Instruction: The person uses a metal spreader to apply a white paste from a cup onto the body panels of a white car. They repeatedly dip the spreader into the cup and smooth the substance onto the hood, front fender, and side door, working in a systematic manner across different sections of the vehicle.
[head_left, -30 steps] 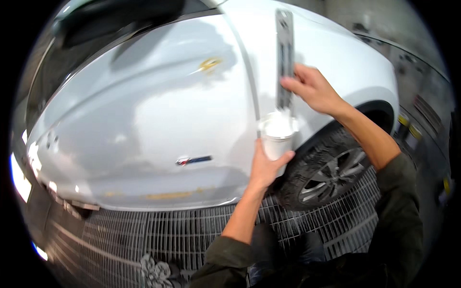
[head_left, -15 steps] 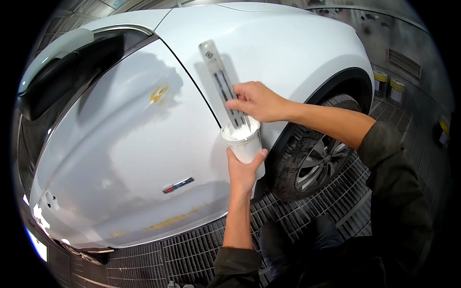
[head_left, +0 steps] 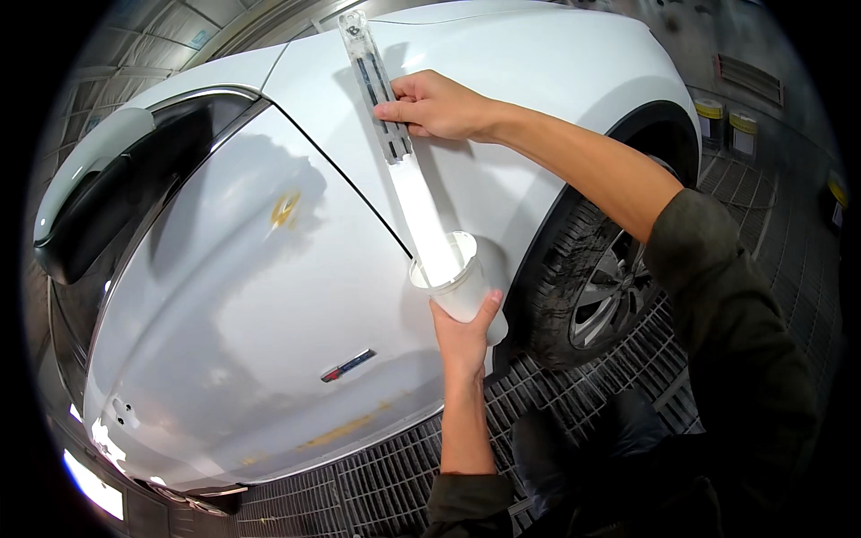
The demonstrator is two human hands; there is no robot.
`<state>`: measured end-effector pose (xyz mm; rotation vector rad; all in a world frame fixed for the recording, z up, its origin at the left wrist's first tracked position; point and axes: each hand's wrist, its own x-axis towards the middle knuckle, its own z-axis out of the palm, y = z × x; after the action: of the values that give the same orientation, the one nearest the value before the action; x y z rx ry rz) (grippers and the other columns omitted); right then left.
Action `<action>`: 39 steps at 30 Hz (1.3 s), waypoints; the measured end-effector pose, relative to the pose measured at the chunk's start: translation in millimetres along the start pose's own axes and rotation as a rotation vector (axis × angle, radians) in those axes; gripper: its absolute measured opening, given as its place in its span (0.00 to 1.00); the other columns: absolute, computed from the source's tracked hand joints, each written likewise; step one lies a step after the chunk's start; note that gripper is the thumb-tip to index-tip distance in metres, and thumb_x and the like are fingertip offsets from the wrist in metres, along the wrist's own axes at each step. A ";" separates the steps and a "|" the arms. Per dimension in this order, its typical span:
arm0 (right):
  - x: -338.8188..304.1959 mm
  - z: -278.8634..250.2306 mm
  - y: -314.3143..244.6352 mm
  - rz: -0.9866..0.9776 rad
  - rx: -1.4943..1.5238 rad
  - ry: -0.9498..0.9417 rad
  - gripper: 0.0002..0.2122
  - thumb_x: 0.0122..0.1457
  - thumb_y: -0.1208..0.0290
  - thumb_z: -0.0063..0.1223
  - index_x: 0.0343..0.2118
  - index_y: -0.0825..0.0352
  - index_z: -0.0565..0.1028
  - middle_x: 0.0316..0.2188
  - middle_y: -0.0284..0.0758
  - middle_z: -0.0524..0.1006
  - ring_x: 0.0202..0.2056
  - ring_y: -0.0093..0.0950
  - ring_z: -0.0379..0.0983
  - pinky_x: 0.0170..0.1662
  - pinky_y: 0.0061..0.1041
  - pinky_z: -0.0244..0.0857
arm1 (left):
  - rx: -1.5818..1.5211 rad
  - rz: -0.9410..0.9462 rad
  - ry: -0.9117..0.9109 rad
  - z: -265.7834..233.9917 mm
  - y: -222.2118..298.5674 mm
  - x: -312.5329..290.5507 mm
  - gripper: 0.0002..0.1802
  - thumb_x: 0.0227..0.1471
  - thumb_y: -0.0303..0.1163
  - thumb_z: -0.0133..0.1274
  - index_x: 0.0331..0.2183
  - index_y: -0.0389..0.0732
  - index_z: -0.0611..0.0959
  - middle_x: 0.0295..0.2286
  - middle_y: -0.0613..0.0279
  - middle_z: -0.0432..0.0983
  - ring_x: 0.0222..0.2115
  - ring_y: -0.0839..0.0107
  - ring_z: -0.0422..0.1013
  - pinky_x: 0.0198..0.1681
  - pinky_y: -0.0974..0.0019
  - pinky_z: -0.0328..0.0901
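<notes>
Your right hand [head_left: 435, 106] is closed in a pinch around the upper, clear part of a long flat plastic mixing stick [head_left: 395, 148], thumb underneath and fingers curled over the top edge, with the knuckles close against the white car fender [head_left: 538, 81]. Gripped that high, the stick's wet lower half stays away from your skin. That lower half is coated in white paint and slants down to the right, its tip inside a small white plastic cup [head_left: 459, 285].

Your left hand [head_left: 464, 336] is wrapped around the cup from below, thumb up 1 side and fingers behind, holding it roughly upright, tipped a little. The cup sits directly under the stick's end, so in my judgement whatever runs off the blade lands in it rather than on the panel. The stick spans the gap between your 2 hands: right hand above and to the left, left hand lower, the cup just in front of the body gap between fender and white front door [head_left: 260, 296].

Beyond the cup, a dark tyre with a grey alloy wheel [head_left: 603, 291] fills the arch to the right. A black side mirror [head_left: 99, 202] juts out at the far left. A metal floor grating [head_left: 377, 475] lies beneath the car.
</notes>
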<state>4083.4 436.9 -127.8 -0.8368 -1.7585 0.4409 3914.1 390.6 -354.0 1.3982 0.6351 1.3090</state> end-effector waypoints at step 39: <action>76.3 -39.3 -78.8 0.296 -0.290 -0.082 0.12 0.62 0.63 0.54 0.38 0.69 0.75 0.24 0.29 0.75 0.27 0.16 0.67 0.31 0.22 0.63 | 0.092 -0.165 0.071 34.4 171.5 92.2 0.40 0.39 0.24 0.69 0.53 0.34 0.67 0.47 0.56 0.70 0.47 0.66 0.67 0.51 0.63 0.63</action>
<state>4082.3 434.0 -11.4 -1.3115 -1.8055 0.4229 3922.9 412.2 -157.6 1.3476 0.8498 1.2152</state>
